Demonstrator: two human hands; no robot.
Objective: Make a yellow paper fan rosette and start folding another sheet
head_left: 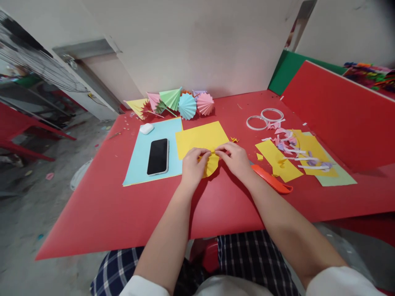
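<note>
A pleated yellow paper fan (211, 165) is between my two hands, its folds spreading toward me. My left hand (195, 163) pinches its upper left edge with thumb and fingers. On the other side, my right hand (233, 158) pinches the upper right edge, its fingertips close to the left ones. The exact grip points are partly covered by my fingers. Just beyond the hands lies a flat stack of yellow paper (200, 137). An orange-red utility knife (273, 179) rests beside my right forearm.
A black-screened phone (158, 157) and a white case (146, 128) lie on light blue paper (135, 166). Folded paper umbrellas (187, 106) line the back. Two tape rolls (257, 123), yellow sheets (282, 162) and paper scraps (285, 137) are at right, before a red panel (339, 115).
</note>
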